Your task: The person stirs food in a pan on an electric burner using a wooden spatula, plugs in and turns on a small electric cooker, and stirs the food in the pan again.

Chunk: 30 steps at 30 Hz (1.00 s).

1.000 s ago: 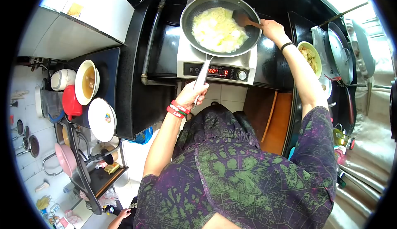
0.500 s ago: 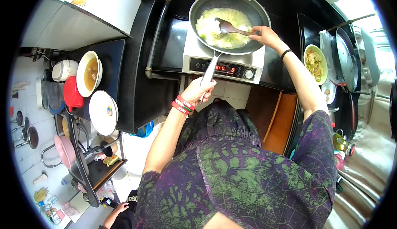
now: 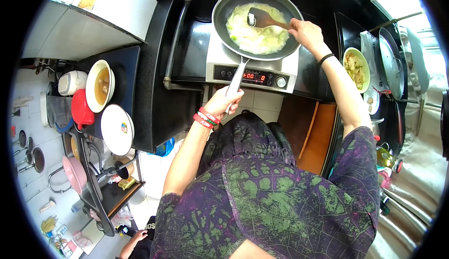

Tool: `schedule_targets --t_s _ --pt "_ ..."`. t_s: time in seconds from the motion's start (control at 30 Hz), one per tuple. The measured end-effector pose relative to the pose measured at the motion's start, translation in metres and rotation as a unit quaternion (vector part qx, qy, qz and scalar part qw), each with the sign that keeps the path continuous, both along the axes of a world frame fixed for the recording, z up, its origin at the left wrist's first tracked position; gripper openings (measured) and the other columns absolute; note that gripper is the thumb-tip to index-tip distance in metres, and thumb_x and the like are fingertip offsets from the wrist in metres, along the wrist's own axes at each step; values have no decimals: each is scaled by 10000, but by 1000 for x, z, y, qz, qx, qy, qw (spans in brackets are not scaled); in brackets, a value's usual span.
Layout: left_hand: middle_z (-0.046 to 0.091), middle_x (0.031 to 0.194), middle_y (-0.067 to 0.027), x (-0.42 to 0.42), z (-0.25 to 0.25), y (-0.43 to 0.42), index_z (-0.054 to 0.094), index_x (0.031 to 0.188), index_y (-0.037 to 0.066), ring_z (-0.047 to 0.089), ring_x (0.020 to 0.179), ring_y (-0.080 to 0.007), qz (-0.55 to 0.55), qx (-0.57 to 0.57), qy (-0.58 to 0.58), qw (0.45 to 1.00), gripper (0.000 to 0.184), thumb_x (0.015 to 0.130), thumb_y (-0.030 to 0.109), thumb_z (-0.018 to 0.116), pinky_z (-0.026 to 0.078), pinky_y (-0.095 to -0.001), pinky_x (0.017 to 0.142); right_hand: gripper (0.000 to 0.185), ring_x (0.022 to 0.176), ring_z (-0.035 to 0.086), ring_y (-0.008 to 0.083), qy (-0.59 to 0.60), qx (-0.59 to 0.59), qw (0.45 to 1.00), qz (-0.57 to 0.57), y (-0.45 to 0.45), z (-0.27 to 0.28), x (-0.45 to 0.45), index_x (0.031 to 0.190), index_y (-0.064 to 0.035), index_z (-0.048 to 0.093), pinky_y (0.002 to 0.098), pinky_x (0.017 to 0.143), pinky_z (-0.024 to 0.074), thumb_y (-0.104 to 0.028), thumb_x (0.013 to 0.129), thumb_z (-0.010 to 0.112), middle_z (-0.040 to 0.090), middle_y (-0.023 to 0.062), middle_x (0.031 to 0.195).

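A: What do we see the left hand (image 3: 223, 102) doing?

B: We see it wrapped around the long handle (image 3: 237, 79) of the pan (image 3: 236, 2). We see red bands (image 3: 205, 119) on that wrist too.

A: Where do we find the pan?

B: It sits on the silver stove (image 3: 290, 69), near the top of what we see. On the front of the stove we see red numbers (image 3: 254, 76) and a round knob (image 3: 280, 82).

A: And what does the right hand (image 3: 306, 33) have?

B: We see it gripping the end of a brown spatula (image 3: 266, 21), up by the right side of the pan. The flat end is inside the pan, over the food (image 3: 259, 45). A white bit (image 3: 251, 19) shows there, but we can't tell if it lies on the spatula or just beside it. That wrist wears a black band (image 3: 326, 59).

A: Are the hands together or apart?

B: Apart. We see each one busy with its own handle.

A: How does the food look to us?

B: Soft, wet and pale yellow.

A: What else do we spot?

B: On the right, a light green bowl (image 3: 367, 74) with yellowish food in it. On the left, a bowl of brown soup (image 3: 102, 82) next to a white dish (image 3: 114, 140). Down at the bottom left, we see another person's hand (image 3: 140, 235).
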State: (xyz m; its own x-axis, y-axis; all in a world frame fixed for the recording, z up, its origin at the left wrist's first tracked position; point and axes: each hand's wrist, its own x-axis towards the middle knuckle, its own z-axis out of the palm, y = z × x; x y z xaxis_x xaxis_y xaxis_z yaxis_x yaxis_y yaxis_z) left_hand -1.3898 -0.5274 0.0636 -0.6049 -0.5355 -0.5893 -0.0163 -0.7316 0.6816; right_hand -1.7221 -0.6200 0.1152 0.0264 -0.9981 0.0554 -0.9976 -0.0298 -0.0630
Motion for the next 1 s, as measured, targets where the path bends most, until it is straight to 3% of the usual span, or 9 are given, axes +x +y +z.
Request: schedule_targets --t_s 0.23,0.47,0.53,0.7,0.77,0.9,0.97,1.0 --pt "463 658 22 1 1 0 505 903 59 439 489 -45 0 6 2 1000 191 865 199 629 357 -190 394 215 800 638 314 97 -27 995 -24 -1 1 -33 965 -92 562 437 662 501 -229 809 617 651 118 789" --pt "457 657 19 1 2 -1 499 893 60 438 491 -48 -2 14 -2 1000 193 864 198 631 354 -191 392 200 830 638 329 19 -4 1000 -25 -15 -33 -6 936 -101 602 447 697 498 -258 813 602 658 145 825" --pt "455 657 18 0 0 -1 490 881 63 438 496 -49 -9 7 7 1000 184 868 189 623 351 -192 391 242 867 636 322 -64 75 995 -6 -17 -37 -1 915 -93 646 430 743 495 -304 797 630 663 158 886" --pt "465 670 19 1 -1 0 496 884 66 429 490 -42 -1 13 13 1000 208 867 213 643 335 -188 389 341 910 633 303 -130 154 979 -22 -10 -36 5 949 -89 671 404 784 489 -373 761 670 667 153 925" --pt "466 670 18 2 -2 0 496 884 66 429 490 -43 -4 12 12 1000 208 867 212 642 336 -188 389 303 806 636 282 -167 146 975 -23 -4 -35 7 892 -67 652 379 722 482 -347 778 672 651 152 815" --pt "466 669 16 1 -2 0 496 889 70 430 491 -44 -6 15 14 1000 210 864 212 649 335 -188 389 299 759 626 264 -180 153 971 -26 -1 -34 4 874 -56 643 371 693 471 -338 781 671 641 148 789" --pt "466 668 15 1 -2 0 497 891 71 430 491 -44 -4 18 9 1000 212 862 212 652 334 -187 388 327 918 629 297 -173 180 968 -32 -2 -34 1 925 -109 669 405 792 486 -390 758 668 663 150 935" --pt "467 668 15 1 -2 -1 497 893 71 430 491 -44 -3 17 10 1000 212 861 211 653 334 -187 387 327 918 629 297 -174 179 968 -33 0 -32 3 925 -109 669 405 792 486 -390 758 668 663 150 935"
